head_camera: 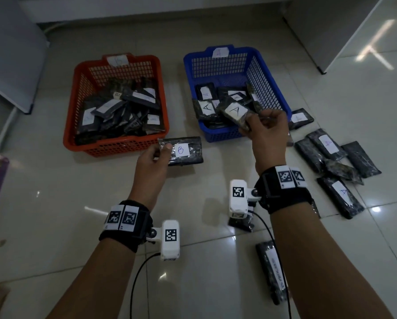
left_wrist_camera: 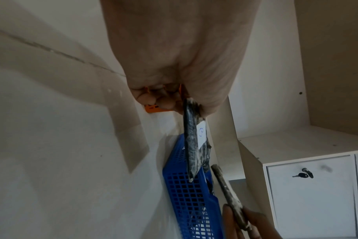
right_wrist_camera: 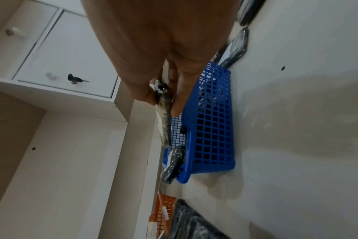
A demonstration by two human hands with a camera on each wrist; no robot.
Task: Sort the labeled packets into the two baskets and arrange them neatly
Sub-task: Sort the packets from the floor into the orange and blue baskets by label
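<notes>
Floor (head_camera: 43, 185), glossy tile, holds everything. Red basket (head_camera: 114, 147) on the left, tagged B on its far rim, heaped with dark packets lying every which way. Blue basket (head_camera: 268, 72) just right of it, tagged A, holds fewer packets, bunched in its near half.

Left hand (head_camera: 152, 157) pinches the B packet (head_camera: 183, 150) by its left end, thumb on top, fingers (left_wrist_camera: 147, 98) curled under. Packet sits level, off the floor, just near of the red basket's near right corner, label up.

Right hand (head_camera: 266, 132) pinches the A packet (head_camera: 233, 112) by its near end between thumb and curled fingers (right_wrist_camera: 179, 103). Packet hangs over the blue basket's near wall, tilted, label up, above the packets already inside.

Loose packets (head_camera: 331, 157) lie on the floor right of the blue basket, a few showing A labels, some label-down. One packet (head_camera: 301, 118) touches the blue basket's right near corner. Another packet (head_camera: 272, 270) lies near, between the forearms, label text unreadable.

White cabinet (right_wrist_camera: 71, 64) with a key in its door shows in both wrist views.
</notes>
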